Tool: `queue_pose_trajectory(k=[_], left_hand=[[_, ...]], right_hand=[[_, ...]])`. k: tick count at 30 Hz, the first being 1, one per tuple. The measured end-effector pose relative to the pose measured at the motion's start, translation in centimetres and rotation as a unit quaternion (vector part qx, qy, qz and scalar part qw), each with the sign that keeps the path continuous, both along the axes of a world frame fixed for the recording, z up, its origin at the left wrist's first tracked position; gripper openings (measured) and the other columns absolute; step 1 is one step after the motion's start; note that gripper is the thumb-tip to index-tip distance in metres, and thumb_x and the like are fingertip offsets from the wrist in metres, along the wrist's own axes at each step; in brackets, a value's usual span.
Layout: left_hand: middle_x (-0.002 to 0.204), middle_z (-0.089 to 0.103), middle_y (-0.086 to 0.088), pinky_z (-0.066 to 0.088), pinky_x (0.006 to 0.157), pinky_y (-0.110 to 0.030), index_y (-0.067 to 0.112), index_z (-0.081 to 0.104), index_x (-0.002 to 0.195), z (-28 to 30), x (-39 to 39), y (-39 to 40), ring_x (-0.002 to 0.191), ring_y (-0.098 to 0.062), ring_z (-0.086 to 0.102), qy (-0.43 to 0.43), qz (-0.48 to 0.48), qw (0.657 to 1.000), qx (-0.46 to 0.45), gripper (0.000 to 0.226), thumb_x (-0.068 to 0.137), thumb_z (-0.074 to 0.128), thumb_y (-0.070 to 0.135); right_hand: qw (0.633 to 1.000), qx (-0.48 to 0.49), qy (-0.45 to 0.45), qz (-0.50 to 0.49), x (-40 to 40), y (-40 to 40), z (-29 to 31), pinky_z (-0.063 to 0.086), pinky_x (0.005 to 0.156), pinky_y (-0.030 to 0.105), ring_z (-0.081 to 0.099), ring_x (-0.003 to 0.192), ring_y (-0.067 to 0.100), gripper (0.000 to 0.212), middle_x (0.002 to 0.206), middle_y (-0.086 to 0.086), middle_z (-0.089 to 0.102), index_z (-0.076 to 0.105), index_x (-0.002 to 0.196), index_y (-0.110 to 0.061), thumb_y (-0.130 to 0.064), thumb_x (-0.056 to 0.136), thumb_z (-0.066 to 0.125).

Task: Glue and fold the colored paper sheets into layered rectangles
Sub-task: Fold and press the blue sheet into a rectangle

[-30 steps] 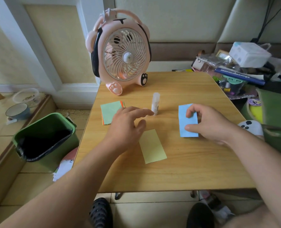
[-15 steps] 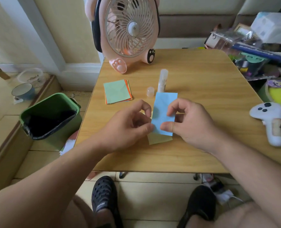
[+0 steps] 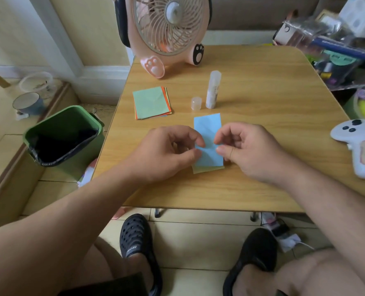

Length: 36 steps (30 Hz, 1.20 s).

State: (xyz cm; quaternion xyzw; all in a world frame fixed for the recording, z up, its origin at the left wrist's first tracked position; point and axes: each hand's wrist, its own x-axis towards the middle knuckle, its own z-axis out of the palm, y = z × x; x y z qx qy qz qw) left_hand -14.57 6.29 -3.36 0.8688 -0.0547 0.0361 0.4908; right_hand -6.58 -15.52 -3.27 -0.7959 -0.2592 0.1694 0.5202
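Note:
A folded blue paper rectangle lies on top of a yellow-green paper rectangle, of which only a strip at the near edge shows. My left hand pinches the blue paper's left edge between thumb and fingers. My right hand pinches its right edge. Both papers rest on the wooden table. An uncapped glue stick stands upright beyond the papers, with its cap beside it. A stack of coloured sheets, green on top, lies at the left.
A pink fan stands at the table's far edge. A white controller lies at the right edge. A green bin stands on the floor to the left. Clutter fills the far right. My feet in black shoes are under the table.
My right hand carried the blue paper from the right side over onto the yellow-green paper. My left hand came in to pinch its left edge, and the blue sheet now lies lower on it.

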Motion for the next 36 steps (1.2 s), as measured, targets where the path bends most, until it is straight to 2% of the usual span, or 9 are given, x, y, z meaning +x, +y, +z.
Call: queue_pose_trajectory(k=[5,10,14,20,23,27,29,33,36], left_hand=[[0.070,0.064,0.015,0.044,0.063,-0.018,0.026,0.075,0.088,-0.1,0.2,0.0,0.060,-0.003,0.050,-0.002,0.009,1.000,0.018,0.011,0.090,0.078,0.015],[0.069,0.062,0.018,0.046,0.064,-0.021,0.031,0.074,0.096,-0.2,0.0,0.2,0.060,-0.005,0.054,0.020,-0.037,0.999,0.023,0.019,0.087,0.082,0.017],[0.068,0.060,0.020,0.043,0.063,-0.024,0.032,0.074,0.096,-0.4,0.4,0.2,0.062,-0.010,0.049,0.018,-0.023,0.999,-0.031,0.012,0.091,0.078,0.021],[0.069,0.063,0.018,0.045,0.065,-0.025,0.030,0.075,0.091,-0.7,0.7,0.2,0.062,-0.009,0.051,0.015,-0.008,1.000,-0.015,0.008,0.091,0.078,0.023],[0.071,0.066,0.013,0.046,0.066,-0.027,0.028,0.075,0.089,-0.6,0.8,0.1,0.062,-0.009,0.052,0.017,0.001,1.000,-0.011,0.006,0.091,0.078,0.023],[0.069,0.065,0.012,0.046,0.064,-0.025,0.026,0.075,0.087,-0.3,0.7,0.1,0.062,-0.009,0.053,0.025,0.003,1.000,-0.010,0.010,0.091,0.078,0.018],[0.069,0.064,0.015,0.045,0.063,-0.023,0.027,0.075,0.087,-0.2,0.7,0.1,0.061,-0.008,0.052,0.026,0.001,1.000,-0.004,0.010,0.091,0.078,0.019],[0.070,0.065,0.016,0.047,0.066,-0.025,0.029,0.075,0.090,-0.1,0.7,0.4,0.064,-0.007,0.053,0.024,-0.011,0.999,0.025,0.008,0.091,0.078,0.021],[0.067,0.062,0.019,0.046,0.064,-0.022,0.030,0.075,0.091,-0.1,0.6,0.4,0.061,-0.004,0.051,0.018,-0.020,0.998,0.057,0.008,0.091,0.077,0.022]], right_hand=[[1.000,-0.005,-0.004,0.012,0.3,0.1,0.0,0.052,0.074,0.026,0.058,0.073,0.008,0.027,0.080,-0.006,0.063,0.070,0.091,-0.028,-0.001,0.093,0.072],[0.999,-0.014,-0.016,0.025,0.4,-0.3,0.3,0.054,0.074,0.027,0.059,0.073,0.007,0.029,0.076,-0.015,0.063,0.073,0.091,-0.028,-0.002,0.083,0.084],[0.999,-0.017,-0.010,0.031,0.4,-0.3,0.0,0.054,0.071,0.024,0.058,0.069,0.004,0.027,0.073,-0.017,0.061,0.072,0.091,-0.027,-0.002,0.086,0.081],[0.997,-0.046,-0.028,0.050,0.8,-0.6,0.0,0.056,0.077,0.044,0.055,0.071,0.010,0.025,0.078,-0.012,0.059,0.071,0.094,-0.031,-0.009,0.088,0.080],[0.995,-0.060,-0.039,0.067,0.8,-0.8,0.2,0.053,0.074,0.041,0.053,0.069,0.009,0.026,0.077,-0.014,0.057,0.068,0.096,-0.034,-0.013,0.088,0.081],[0.994,-0.063,-0.054,0.066,0.9,-0.7,0.1,0.049,0.070,0.029,0.052,0.067,0.005,0.021,0.075,-0.015,0.057,0.069,0.093,-0.032,-0.014,0.089,0.079],[0.994,-0.062,-0.054,0.067,0.9,-0.6,0.0,0.051,0.071,0.033,0.053,0.068,0.007,0.023,0.075,-0.013,0.058,0.068,0.094,-0.034,-0.014,0.091,0.078],[0.995,-0.057,-0.046,0.073,1.0,-0.6,-0.2,0.054,0.078,0.049,0.059,0.076,0.029,0.023,0.080,0.002,0.063,0.068,0.095,-0.034,-0.014,0.091,0.078],[0.995,-0.063,-0.042,0.071,1.1,-0.6,-0.2,0.055,0.079,0.050,0.057,0.073,0.022,0.024,0.079,-0.007,0.060,0.069,0.097,-0.034,-0.015,0.089,0.080]])
